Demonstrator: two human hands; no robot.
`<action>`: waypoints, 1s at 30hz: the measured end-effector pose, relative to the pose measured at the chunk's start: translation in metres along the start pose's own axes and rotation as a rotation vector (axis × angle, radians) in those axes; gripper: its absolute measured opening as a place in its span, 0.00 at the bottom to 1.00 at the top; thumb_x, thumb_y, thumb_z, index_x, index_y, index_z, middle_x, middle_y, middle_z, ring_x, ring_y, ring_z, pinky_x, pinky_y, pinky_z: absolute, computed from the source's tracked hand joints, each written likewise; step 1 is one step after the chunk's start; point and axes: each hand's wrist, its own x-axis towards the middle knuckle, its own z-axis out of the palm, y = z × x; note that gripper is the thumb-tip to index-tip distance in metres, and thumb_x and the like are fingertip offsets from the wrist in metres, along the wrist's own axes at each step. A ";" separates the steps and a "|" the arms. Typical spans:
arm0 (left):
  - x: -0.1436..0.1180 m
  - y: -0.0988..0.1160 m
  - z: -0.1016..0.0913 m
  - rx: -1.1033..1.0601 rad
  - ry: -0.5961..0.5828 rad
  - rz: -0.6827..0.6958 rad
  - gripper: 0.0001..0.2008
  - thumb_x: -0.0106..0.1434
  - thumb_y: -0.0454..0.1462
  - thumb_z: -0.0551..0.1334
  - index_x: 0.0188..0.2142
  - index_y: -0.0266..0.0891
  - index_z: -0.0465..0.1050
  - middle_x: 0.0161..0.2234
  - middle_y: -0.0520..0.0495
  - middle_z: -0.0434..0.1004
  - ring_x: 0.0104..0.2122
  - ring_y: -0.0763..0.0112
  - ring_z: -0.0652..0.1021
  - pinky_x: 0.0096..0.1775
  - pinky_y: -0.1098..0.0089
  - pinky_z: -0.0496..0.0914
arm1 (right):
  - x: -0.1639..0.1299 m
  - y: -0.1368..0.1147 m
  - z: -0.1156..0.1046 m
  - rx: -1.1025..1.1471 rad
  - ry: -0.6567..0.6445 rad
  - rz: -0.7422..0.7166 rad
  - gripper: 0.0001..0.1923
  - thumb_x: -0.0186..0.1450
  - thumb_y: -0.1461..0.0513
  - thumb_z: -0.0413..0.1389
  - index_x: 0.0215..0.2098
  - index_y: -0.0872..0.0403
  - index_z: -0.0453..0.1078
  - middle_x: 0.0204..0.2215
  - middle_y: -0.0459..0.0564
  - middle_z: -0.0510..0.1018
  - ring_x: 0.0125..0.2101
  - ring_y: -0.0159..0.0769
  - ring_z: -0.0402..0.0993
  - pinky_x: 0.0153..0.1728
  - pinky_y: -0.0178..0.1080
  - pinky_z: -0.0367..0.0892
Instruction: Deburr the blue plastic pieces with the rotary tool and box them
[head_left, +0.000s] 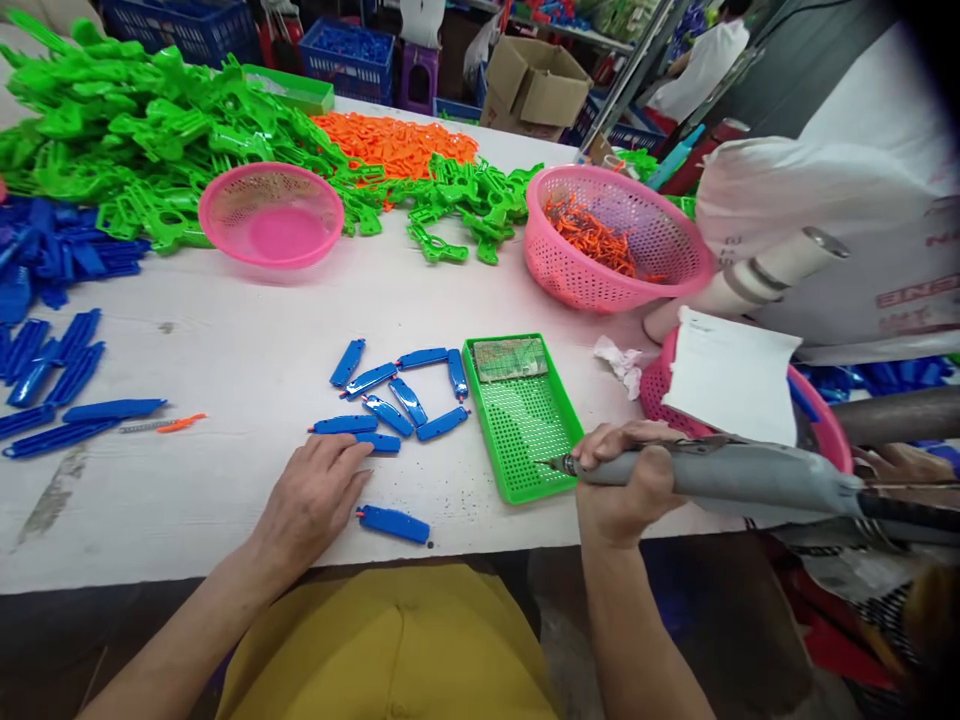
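While the right hand [626, 480] clenches the grey power tool [720, 475], tip pointing to 9 o'clock, the flat, unclenched left hand [311, 500] lies nearer the blue piece [394, 523], at its 4 o'clock, long axis 9-to-3.

blue pieces [390, 400] | green tray [525, 430] | pink baskets [271, 213] | orange bits [592, 235]

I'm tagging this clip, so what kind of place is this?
Probably a small assembly workshop for plastic goods: heaps of green plastic parts, pink baskets of orange pieces, and a powered driver in the right hand.
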 end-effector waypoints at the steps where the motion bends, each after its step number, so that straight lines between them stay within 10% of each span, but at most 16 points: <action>1: 0.001 0.001 -0.001 0.001 0.000 -0.002 0.11 0.72 0.36 0.56 0.51 0.43 0.74 0.45 0.41 0.78 0.45 0.55 0.78 0.45 0.56 0.73 | -0.001 0.000 0.000 -0.001 -0.011 0.000 0.07 0.62 0.57 0.56 0.33 0.52 0.67 0.18 0.37 0.66 0.14 0.29 0.63 0.15 0.35 0.62; 19: 0.030 0.048 0.016 -0.182 -0.208 0.134 0.09 0.70 0.29 0.57 0.48 0.39 0.69 0.41 0.44 0.76 0.40 0.60 0.77 0.40 0.61 0.74 | -0.007 0.004 -0.001 0.005 -0.029 0.048 0.07 0.62 0.60 0.58 0.31 0.52 0.65 0.19 0.37 0.67 0.16 0.29 0.66 0.18 0.35 0.65; 30: 0.024 0.061 0.032 -0.204 -0.234 -0.014 0.10 0.69 0.32 0.61 0.49 0.40 0.69 0.45 0.44 0.76 0.44 0.57 0.75 0.42 0.58 0.72 | -0.012 -0.029 0.024 0.135 -0.159 0.044 0.10 0.65 0.54 0.56 0.33 0.51 0.69 0.19 0.38 0.68 0.13 0.28 0.63 0.16 0.35 0.62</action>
